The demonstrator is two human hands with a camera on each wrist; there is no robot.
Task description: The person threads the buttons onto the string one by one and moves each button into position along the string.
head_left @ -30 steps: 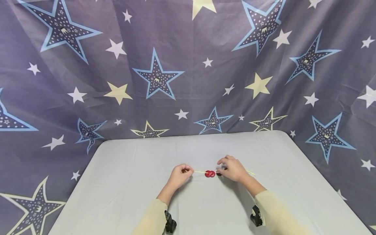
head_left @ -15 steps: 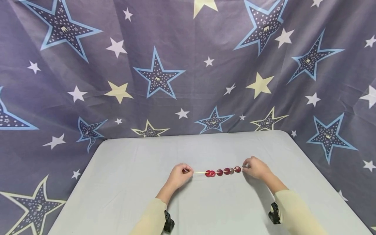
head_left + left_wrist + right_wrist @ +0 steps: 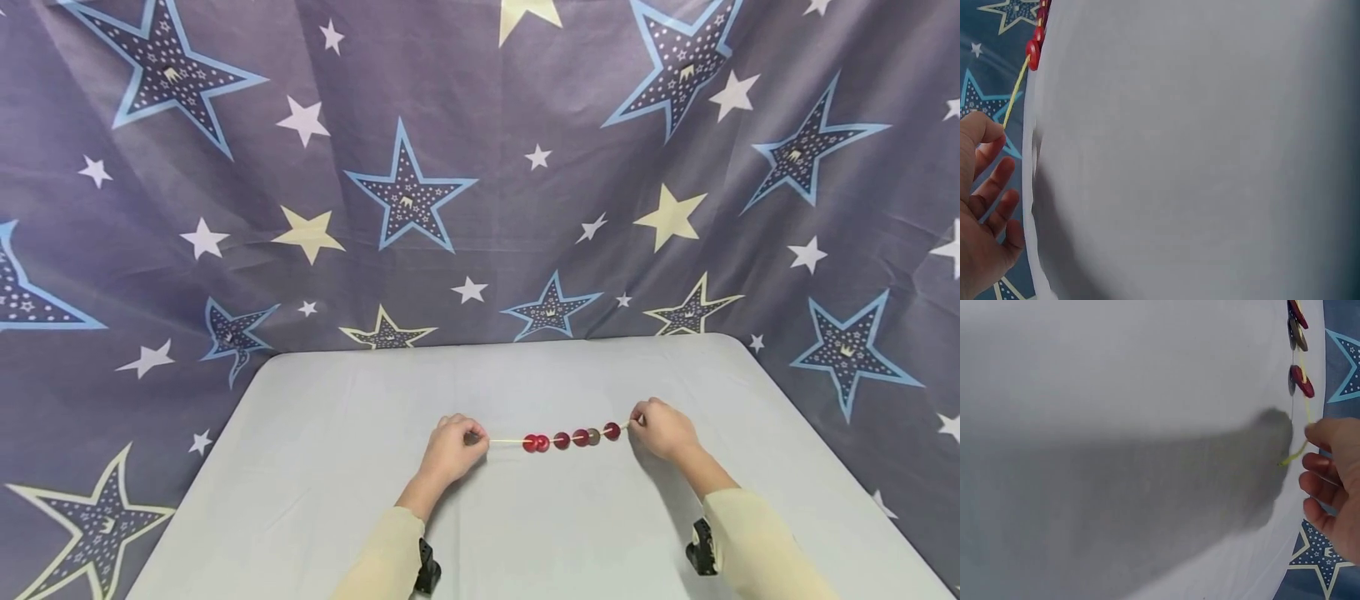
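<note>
A yellow string (image 3: 1015,94) runs between my two hands, threaded through several round buttons (image 3: 562,441). Two bright red ones (image 3: 536,443) overlap toward the left; darker red ones and a brownish one (image 3: 593,437) are spaced out to the right. My left hand (image 3: 452,448) pinches the string's left end between thumb and forefinger. At the other end my right hand (image 3: 663,427) pinches the string beside the last dark red button (image 3: 1302,381). A short yellow tail (image 3: 1292,455) sticks out past the right fingertips. In the right wrist view the buttons hang along the string above the cloth.
A table under a pale grey cloth (image 3: 337,467) spans the space below both hands. Behind it and at its sides hangs a purple-grey curtain (image 3: 465,150) printed with stars. Each forearm wears a black wrist camera (image 3: 427,568).
My right hand has moved right from over the buttons to the string's end, drawing the row out and uncovering the darker buttons. The left hand keeps its pinch nearly in place.
</note>
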